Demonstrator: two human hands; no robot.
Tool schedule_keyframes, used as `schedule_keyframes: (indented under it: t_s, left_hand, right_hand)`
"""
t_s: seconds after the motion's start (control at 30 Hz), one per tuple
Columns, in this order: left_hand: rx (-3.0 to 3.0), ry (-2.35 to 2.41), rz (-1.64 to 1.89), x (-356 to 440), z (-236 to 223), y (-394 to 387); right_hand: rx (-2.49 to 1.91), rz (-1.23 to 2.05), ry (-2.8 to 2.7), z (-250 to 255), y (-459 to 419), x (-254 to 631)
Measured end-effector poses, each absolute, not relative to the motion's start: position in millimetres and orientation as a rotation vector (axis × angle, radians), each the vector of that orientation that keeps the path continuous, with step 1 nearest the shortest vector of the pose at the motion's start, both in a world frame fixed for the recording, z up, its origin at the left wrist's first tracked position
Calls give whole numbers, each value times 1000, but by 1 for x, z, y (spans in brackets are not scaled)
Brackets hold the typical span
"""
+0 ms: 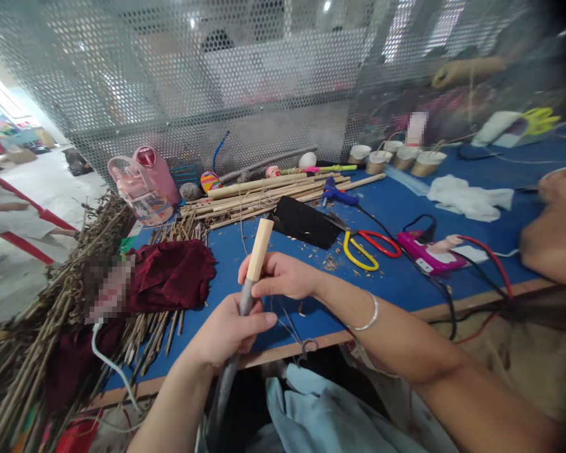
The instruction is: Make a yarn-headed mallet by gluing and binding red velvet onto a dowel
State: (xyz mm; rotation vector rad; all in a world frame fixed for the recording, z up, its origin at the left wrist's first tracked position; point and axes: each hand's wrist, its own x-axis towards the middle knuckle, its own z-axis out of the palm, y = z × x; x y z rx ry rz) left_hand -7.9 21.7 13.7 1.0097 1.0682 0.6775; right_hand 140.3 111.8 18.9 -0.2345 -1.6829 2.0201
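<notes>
My left hand [233, 330] is closed around a wooden stick [260, 248] whose lower part is covered in a grey wrapping [246, 299]. The stick tilts upward, its bare pale end pointing away from me, its grey length running down toward my lap. Just above, my right hand [285, 277] pinches the stick where bare wood meets grey. A thin strand hangs below my hands toward the table edge. Beyond them lie a black cloth [304, 221] and scissors [348, 248] with red and yellow handles. A blue glue gun [339, 194] rests behind the scissors.
Dark red cloth [174, 274] covers twigs at left, near a pink bottle [160, 176]. Pale sticks [259, 189] lie behind. On the right are a magenta power strip [424, 258] with cables, white gloves [466, 196], several cups [427, 165] and another person's hand [554, 226].
</notes>
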Motion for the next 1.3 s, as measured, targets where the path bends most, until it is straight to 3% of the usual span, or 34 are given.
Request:
schedule_keyframes:
  t_s: [0.1, 0.23, 0.37, 0.6, 0.73, 0.87, 1.1, 1.3]
  left_hand:
    - [902, 863, 581, -12, 12, 31]
    - [1237, 1379, 937, 2, 14, 18]
    - [1460, 1632, 1017, 10, 14, 5]
    - [1023, 1001, 684, -11, 10, 25]
    - [1305, 1460, 1018, 3, 15, 10]
    - [1521, 1746, 1049, 13, 16, -2]
    - [1058, 1174, 651, -9, 6, 23]
    - [1503, 1757, 1032, 12, 15, 1]
  right_hand:
    - [-234, 2024, -1720, 18, 116, 143]
    - [-301, 1932, -1678, 14, 119, 141]
    - [-317, 1914, -1641, 12, 116, 137]
    - [-225, 2015, -1681, 12, 117, 142]
    - [-288, 1937, -1643, 11, 117, 140]
    - [-293, 1926, -1624, 10, 112, 134]
    - [-241, 1988, -1634, 8, 116, 134]
    - [-268, 1975, -1612, 7, 114, 131]
